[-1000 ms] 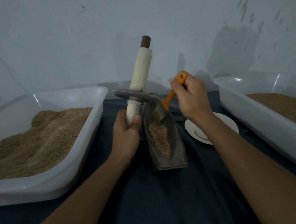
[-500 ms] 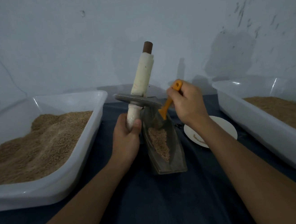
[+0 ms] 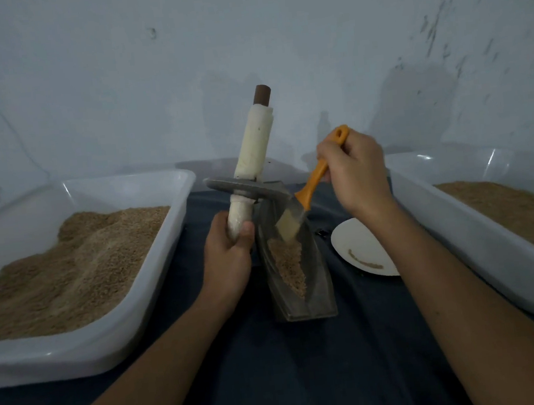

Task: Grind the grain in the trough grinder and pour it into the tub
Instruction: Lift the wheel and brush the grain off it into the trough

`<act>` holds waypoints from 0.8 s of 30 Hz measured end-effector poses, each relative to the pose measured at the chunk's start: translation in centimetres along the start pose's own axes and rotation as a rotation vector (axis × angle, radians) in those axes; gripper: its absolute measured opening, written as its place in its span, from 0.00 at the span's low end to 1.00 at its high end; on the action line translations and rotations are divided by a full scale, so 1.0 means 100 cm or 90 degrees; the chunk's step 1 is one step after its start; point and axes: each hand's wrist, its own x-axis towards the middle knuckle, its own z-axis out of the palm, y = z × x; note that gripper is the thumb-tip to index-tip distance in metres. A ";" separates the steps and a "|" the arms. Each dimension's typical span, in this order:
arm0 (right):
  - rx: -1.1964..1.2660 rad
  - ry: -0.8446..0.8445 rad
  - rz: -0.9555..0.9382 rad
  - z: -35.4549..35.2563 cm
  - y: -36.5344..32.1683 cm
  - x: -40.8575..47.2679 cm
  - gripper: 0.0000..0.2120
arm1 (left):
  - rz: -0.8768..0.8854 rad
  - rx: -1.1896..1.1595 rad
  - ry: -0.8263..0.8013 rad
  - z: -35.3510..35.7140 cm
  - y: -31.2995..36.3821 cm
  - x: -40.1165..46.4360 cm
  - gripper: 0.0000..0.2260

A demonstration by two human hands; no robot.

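A dark boat-shaped trough grinder lies on the blue cloth between my arms, with brown ground grain inside it. My left hand grips the lower end of the grinding wheel's wrapped axle, holding it nearly upright so the grey wheel disc hangs over the trough's far end. My right hand holds an orange-handled brush; its pale bristles touch the trough's inner wall under the disc.
A white tub of brown grain stands at the left, a second white tub with grain at the right. A small white plate with a few grains lies beside the trough. A pale wall is close behind.
My right hand has swung the brush, and the bristles now lie lower in the trough against the grain. My left hand keeps the same hold on the axle.
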 end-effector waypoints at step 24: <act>-0.093 -0.024 -0.133 0.010 -0.006 -0.043 0.15 | 0.015 0.013 0.007 -0.002 -0.002 0.000 0.03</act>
